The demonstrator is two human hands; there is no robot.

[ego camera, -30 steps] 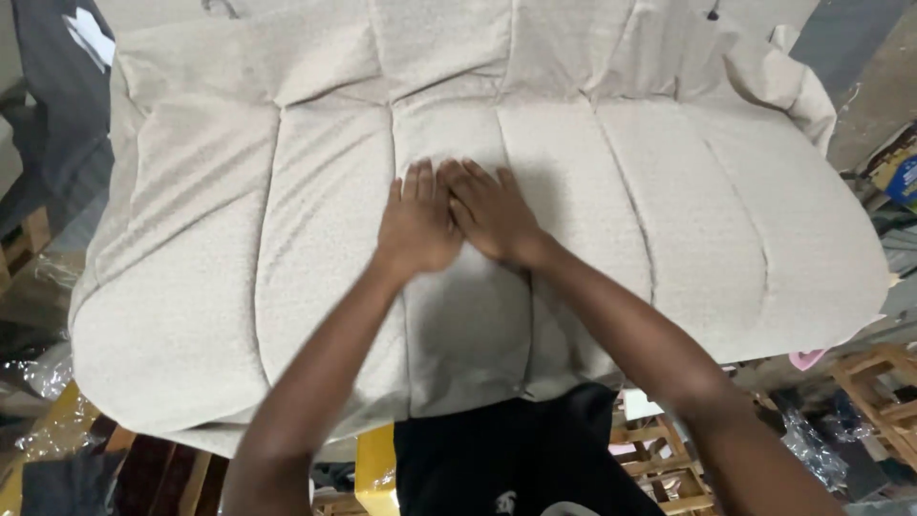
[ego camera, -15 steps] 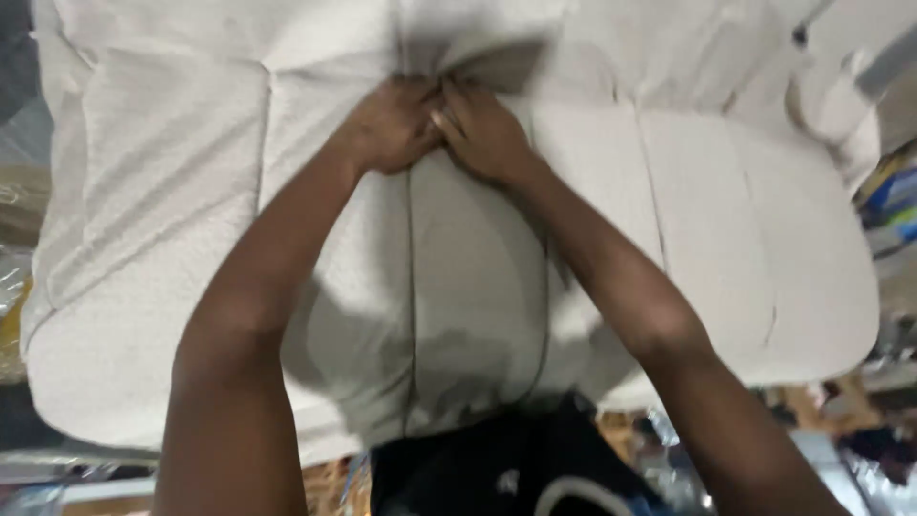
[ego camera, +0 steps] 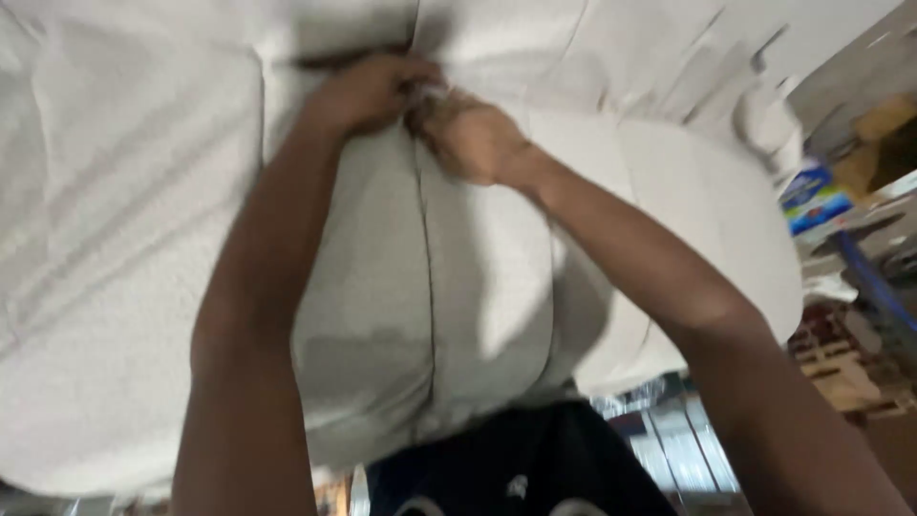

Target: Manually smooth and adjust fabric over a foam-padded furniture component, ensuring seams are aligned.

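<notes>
Cushion (ego camera: pixel 478 287) in pale fabric fills the view from 6 to 12 o'clock. At 12 o'clock, left hand (ego camera: pixel 368 94) and right hand (ego camera: pixel 470 141) touch, both pinching fabric at the seam (ego camera: pixel 420 239).

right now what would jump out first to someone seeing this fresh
A big off-white padded cushion fills most of the view. At its upper middle, the left hand and right hand bunch together at the crease between seat and back. At the right edge, blurred clutter includes a blue and white package.
</notes>
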